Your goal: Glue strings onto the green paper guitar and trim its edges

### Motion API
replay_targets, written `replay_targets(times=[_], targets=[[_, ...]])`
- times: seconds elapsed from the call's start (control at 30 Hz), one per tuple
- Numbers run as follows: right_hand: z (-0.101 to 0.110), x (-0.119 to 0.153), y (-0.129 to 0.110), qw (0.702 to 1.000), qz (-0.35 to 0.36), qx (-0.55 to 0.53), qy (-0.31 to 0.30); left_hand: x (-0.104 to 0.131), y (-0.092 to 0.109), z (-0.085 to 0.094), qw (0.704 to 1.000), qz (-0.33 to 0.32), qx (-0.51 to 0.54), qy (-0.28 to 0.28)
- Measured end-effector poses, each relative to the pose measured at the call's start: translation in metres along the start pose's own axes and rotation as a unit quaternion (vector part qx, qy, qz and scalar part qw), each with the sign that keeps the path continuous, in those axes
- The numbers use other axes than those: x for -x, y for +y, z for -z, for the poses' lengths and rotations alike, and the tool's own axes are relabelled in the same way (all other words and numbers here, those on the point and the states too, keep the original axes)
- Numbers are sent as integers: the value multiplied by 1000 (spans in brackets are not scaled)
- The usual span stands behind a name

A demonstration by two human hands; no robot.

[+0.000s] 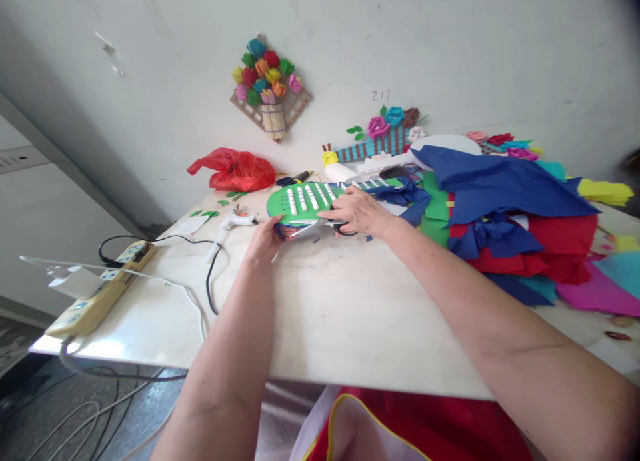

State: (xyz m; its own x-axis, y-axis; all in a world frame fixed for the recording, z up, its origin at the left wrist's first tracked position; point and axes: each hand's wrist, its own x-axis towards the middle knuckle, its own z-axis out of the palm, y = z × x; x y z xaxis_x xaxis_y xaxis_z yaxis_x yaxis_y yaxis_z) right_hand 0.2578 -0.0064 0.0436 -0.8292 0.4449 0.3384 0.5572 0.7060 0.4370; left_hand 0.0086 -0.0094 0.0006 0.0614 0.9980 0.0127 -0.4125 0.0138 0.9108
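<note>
A flat green craft piece (pixel 277 198), rounded at its left end and edged in dark blue, carries rows of white raised strips. My left hand (pixel 267 240) is closed on its near left edge, the fingers partly hidden below it. My right hand (pixel 357 211) holds scissors (pixel 310 226) with dark handles, the blades pointing left along the near edge of the green piece. Whether the blades touch the edge I cannot tell. Crumpled dark blue paper (pixel 410 194) lies by the right end of the piece.
A white glue gun (pixel 230 226) lies left, near a power strip (pixel 107 284) with trailing cords. Behind are a red plastic bag (pixel 235 170) and a yellow-black tool (pixel 300 177). Coloured paper sheets (pixel 500 188) pile up at right. Paper flowers (pixel 263 74) hang on the wall.
</note>
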Motion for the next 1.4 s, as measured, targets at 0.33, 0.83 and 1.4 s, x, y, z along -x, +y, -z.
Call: replay_targets(times=[0.33, 0.83, 1.4], targets=[[0, 0, -2, 1000, -5, -10, -15, 2, 2, -2, 1000, 24, 7, 15], [-11, -1, -6, 998, 11, 25, 60, 2, 5, -2, 998, 61, 15, 32], [-5, 1, -12, 997, 13, 39, 64, 1, 5, -2, 996, 78, 16, 40]])
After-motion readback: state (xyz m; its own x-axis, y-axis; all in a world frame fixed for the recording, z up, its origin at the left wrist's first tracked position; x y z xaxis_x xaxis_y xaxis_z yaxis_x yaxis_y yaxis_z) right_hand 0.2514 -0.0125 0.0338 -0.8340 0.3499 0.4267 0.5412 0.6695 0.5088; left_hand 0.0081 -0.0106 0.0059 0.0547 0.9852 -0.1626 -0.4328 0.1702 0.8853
